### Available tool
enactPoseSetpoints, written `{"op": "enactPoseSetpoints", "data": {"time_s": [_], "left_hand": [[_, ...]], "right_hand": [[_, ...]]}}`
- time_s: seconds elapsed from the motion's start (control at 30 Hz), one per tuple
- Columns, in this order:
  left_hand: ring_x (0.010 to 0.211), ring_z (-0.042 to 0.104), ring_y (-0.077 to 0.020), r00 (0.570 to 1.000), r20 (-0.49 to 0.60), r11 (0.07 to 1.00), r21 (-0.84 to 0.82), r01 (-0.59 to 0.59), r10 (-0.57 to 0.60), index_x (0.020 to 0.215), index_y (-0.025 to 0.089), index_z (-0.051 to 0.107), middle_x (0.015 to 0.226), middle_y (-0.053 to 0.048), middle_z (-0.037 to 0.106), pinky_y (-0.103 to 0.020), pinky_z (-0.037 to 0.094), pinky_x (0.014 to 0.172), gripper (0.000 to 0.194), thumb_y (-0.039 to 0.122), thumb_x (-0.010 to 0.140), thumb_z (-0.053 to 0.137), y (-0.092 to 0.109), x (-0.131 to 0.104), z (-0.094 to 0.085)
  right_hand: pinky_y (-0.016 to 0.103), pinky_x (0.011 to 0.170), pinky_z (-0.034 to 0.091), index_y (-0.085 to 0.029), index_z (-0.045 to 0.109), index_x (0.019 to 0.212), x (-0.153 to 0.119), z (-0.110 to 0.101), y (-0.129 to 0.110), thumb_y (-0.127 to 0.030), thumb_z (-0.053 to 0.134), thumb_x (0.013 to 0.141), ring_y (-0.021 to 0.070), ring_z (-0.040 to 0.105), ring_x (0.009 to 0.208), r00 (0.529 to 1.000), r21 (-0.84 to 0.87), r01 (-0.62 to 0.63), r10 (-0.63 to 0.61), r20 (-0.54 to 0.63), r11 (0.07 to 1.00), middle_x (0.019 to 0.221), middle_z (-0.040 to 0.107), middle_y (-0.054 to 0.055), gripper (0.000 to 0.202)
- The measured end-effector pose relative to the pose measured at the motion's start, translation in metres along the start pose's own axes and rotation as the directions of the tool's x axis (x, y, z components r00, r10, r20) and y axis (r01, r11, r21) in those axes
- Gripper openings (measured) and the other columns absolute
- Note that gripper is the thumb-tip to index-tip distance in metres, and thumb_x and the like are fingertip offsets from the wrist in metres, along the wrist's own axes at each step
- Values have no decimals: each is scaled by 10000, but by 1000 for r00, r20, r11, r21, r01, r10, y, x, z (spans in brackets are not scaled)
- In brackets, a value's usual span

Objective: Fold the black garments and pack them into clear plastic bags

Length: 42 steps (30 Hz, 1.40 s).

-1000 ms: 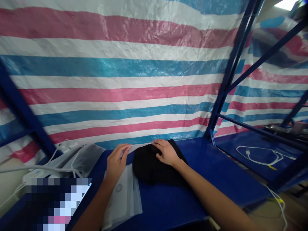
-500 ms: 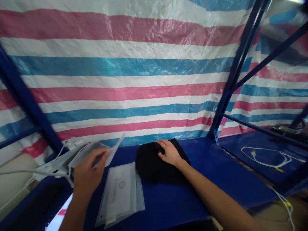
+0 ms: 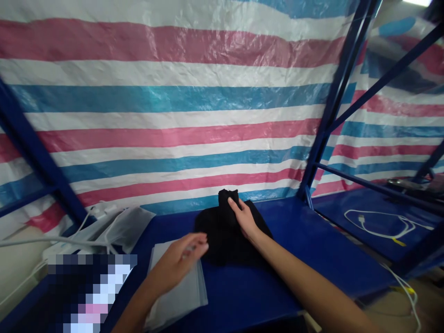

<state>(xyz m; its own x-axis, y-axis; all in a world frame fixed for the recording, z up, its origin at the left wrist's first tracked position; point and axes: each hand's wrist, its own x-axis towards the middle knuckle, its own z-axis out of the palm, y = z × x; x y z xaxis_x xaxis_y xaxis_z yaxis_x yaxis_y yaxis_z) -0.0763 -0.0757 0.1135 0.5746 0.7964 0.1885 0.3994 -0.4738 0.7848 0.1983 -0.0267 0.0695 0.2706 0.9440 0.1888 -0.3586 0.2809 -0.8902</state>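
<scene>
A soft black folded cloth [image 3: 222, 245] lies on the blue tabletop in the middle. My right hand [image 3: 244, 217] grips a bunched fold of it, which stands up at the cloth's far side. Just left of the cloth, my left hand [image 3: 182, 259] hovers with bent fingers and a gap between thumb and fingers, and nothing shows in it. Its fingertips are near the cloth's left edge; whether they touch it I cannot tell. Below that hand lies a translucent plastic bag [image 3: 183, 296], partly covered by the hand and forearm.
More clear plastic bags [image 3: 133, 226] lie at the left beside white cables and a power strip [image 3: 104, 210]. A blurred-out screen [image 3: 100, 296] sits at lower left. Blue metal posts [image 3: 326, 129] frame the tabletop [image 3: 294, 240]. A white cable [image 3: 381, 222] lies coiled at right.
My left hand has moved right toward the cloth and no longer holds the thin plastic sheet. My right hand, earlier flat on the cloth, now has a fold of it lifted.
</scene>
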Motion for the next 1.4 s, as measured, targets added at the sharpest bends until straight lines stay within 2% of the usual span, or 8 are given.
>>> {"op": "enactPoseSetpoints", "data": {"time_s": [0.1,0.23,0.33,0.5,0.7,0.9,1.13,1.4], "left_hand": [[1452,542,-349,995,-97,954,-300,-19,-11,1490,303,599,1545,-120,604,-444,526,1109,608,521,939,736,1,59,15],[1380,615,-352,995,-43,805,-592,46,-88,1506,273,579,1491,-120,654,-477,495,1162,706,468,878,837,-5,104,41],[1320,661,-358,970,-134,712,-700,51,-201,1408,252,653,1427,-121,701,-480,539,1117,638,432,840,881,-9,106,45],[1314,669,-330,923,-141,468,-882,48,-359,1326,249,694,1434,-111,697,-464,629,988,412,318,930,779,-9,96,29],[1294,681,-333,887,-42,294,-950,107,-460,1222,178,740,1364,-145,730,-466,656,936,287,310,981,657,-15,96,15],[1286,683,-315,856,-217,561,-822,98,-468,1385,276,666,1446,-104,685,-327,648,831,586,404,845,854,-36,96,3],[1119,750,-306,936,-249,926,-346,153,-248,1187,213,759,1194,-85,800,-394,604,928,402,331,807,700,-59,129,-3],[1210,700,-353,959,-263,985,-164,62,-104,1044,226,766,1190,-98,793,-486,493,1118,364,431,744,788,-69,149,6]], "right_hand": [[463,1093,543,-238,710,1302,-2,8,5,-616,781,870,310,683,1267,990,223,-132,118,73,966,1255,783,73,578],[443,1150,491,-278,664,1399,-5,11,6,-476,857,838,297,671,1287,985,164,-78,51,163,983,1301,769,42,625],[414,1122,505,-277,682,1359,2,3,7,-406,851,836,280,677,1263,991,100,-7,-7,136,995,1306,758,38,564],[332,912,582,-245,702,1221,26,-26,14,-407,851,794,247,710,1138,970,22,-136,137,-199,990,1197,770,43,480],[381,796,634,-200,728,1069,33,-42,16,-696,667,920,260,776,904,932,111,-359,349,95,927,995,806,85,521],[335,793,643,-208,726,1039,43,-61,3,-266,928,686,232,784,847,977,4,-209,209,-37,978,944,821,52,410],[302,695,595,-217,732,998,49,-110,-27,-306,937,647,220,754,780,989,-111,-104,91,-119,988,890,807,38,416],[314,788,547,-208,697,816,33,-142,-21,-410,955,611,224,716,844,991,-219,23,-52,-124,975,853,775,19,386]]}}
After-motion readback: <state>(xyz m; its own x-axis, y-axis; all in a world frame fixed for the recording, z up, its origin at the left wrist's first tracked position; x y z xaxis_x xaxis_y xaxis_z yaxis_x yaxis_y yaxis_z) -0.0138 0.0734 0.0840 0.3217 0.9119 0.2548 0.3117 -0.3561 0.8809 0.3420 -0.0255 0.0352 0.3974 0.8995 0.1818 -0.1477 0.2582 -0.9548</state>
